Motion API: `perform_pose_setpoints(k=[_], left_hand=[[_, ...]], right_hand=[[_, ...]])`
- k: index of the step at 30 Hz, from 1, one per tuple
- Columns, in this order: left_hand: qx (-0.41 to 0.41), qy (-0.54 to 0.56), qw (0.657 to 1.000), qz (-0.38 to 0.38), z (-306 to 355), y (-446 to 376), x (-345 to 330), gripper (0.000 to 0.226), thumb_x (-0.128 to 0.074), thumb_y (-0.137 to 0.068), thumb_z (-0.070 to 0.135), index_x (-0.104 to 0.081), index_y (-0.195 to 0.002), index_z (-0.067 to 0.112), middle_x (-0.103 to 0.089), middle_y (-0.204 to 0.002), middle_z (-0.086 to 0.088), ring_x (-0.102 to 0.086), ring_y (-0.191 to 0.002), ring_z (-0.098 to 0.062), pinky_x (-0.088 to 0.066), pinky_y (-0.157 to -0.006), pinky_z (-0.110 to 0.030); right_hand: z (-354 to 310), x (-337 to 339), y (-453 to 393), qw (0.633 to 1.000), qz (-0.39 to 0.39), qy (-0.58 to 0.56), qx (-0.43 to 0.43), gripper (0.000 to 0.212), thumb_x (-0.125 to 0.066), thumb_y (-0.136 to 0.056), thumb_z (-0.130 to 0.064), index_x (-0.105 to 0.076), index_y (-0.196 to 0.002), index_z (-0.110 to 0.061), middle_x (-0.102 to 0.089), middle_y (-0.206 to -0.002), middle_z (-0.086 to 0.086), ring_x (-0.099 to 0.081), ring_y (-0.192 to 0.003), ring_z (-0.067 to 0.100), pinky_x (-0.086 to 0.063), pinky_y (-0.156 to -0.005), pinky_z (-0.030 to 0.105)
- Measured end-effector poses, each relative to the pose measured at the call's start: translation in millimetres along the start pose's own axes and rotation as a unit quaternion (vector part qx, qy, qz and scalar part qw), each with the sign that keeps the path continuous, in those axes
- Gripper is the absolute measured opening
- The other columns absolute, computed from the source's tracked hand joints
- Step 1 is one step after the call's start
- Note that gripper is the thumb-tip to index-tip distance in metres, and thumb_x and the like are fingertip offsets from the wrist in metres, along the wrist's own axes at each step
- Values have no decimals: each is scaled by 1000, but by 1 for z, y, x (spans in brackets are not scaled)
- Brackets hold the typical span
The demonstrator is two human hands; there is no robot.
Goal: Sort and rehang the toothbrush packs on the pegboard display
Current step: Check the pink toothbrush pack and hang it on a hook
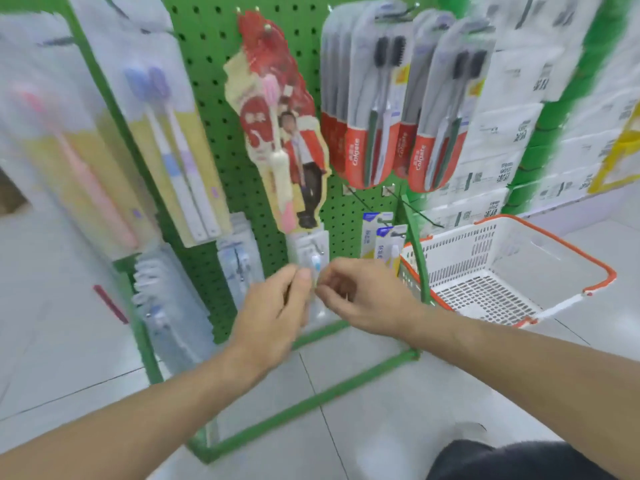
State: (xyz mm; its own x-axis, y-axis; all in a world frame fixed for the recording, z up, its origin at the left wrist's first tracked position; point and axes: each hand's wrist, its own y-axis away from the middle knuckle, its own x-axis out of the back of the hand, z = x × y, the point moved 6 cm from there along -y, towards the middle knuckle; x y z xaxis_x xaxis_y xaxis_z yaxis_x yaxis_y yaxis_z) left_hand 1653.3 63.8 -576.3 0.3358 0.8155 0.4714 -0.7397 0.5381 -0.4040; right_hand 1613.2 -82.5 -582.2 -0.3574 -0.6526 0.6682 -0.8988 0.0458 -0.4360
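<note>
Between the left hand [277,303] and right hand [360,299], a clear toothbrush pack [313,261] is pinched by both against the green pegboard [214,74].

Arms: two, both bare from the frame edge down to the wrist; no sleeve in view.
Left hand [277,306]: bare, no glove, no ring or watch to be seen; outline blurred.
Right hand [360,296]: bare, no glove, wrist unadorned; also blurred.
Clothing: dark, near-black fabric [512,460] at the bottom right edge, rounded in outline; garment type cannot be told.
</note>
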Motion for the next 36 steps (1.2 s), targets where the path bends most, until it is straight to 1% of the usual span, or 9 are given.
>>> perform_pose_setpoints(k=[4, 8, 12, 14, 17, 21, 24, 30, 36], left_hand=[[37, 106, 972, 205, -6, 30, 105, 24, -42, -108, 30, -44, -85, 26, -45, -64, 0, -40, -52, -20, -38, -47, -32], [26, 66, 943, 324, -12, 44, 175, 23, -53, -102, 12, -40, -101, 32, -49, -86, 13, -50, -71, -5, -45, -68, -29], [64, -26, 945, 320, -32, 22, 210, 33, -58, -97, 29, -41, -125, 33, -51, -121, 19, -57, -107, -6, -50, -94, -46], [81, -17, 956, 282, -42, 6, 213, 38, -59, -100, 26, -45, -136, 30, -53, -129, 18, -59, -115, -11, -51, -93, -28], [69, -2, 958, 278, -43, -8, 217, 28, -62, -99, 20, -56, -124, 32, -62, -111, 26, -62, -101, 5, -47, -80, -5], [60, 14, 954, 292, -45, -14, 223, 24, -66, -96, 15, -65, -92, 39, -71, -79, 25, -66, -79, 9, -47, -70, -4], [42, 18, 957, 287, -43, -9, 223, 26, -64, -97, 13, -68, -86, 36, -71, -76, 28, -66, -75, 5, -45, -68, -6], [73, 104, 958, 256, -50, 2, 236, 20, -63, -98, 7, -74, -95, 23, -78, -92, 6, -73, -89, -13, -56, -87, -33], [52, 221, 954, 194, -14, -2, 246, 25, -57, -97, -4, -68, -112, 12, -77, -105, -3, -71, -98, -18, -55, -93, -37]], right_hand=[[-89, -24, -40, 991, 60, -103, 60, 3, -70, -92, -10, -68, -94, -11, -68, -75, -1, -62, -66, 11, -50, -61, 19], [-146, -58, -69, 987, 62, -137, 58, 24, -65, -96, -8, -63, -120, -9, -70, -102, 2, -64, -89, 9, -55, -76, 24], [-164, -98, -92, 998, -21, -52, -11, 62, -56, -98, -10, -32, -155, -16, -53, -144, 6, -56, -122, 16, -51, -101, 36], [-165, -116, -100, 996, -83, -7, -32, 77, -56, -99, -13, -12, -162, -20, -37, -156, 10, -52, -130, 23, -48, -106, 41], [-158, -134, -115, 984, -157, 27, -76, 91, -59, -100, -18, 7, -163, -20, -19, -166, 6, -54, -128, 26, -44, -104, 36], [-160, -143, -128, 994, -96, -18, -58, 82, -60, -98, -18, -9, -161, -16, -41, -151, 9, -62, -114, 28, -48, -92, 33], [-154, -146, -128, 992, -67, -77, -76, 82, -66, -96, -29, -14, -159, -23, -45, -148, 3, -66, -107, 27, -55, -95, 46], [-159, -125, -123, 978, -49, -190, -74, 21, -61, -102, -27, -53, -115, -13, -60, -101, 4, -72, -70, 26, -63, -59, 48], [-167, -105, -116, 971, -57, -227, -42, 16, -60, -103, -16, -51, -102, -2, -58, -88, 21, -69, -61, 34, -61, -55, 53]])
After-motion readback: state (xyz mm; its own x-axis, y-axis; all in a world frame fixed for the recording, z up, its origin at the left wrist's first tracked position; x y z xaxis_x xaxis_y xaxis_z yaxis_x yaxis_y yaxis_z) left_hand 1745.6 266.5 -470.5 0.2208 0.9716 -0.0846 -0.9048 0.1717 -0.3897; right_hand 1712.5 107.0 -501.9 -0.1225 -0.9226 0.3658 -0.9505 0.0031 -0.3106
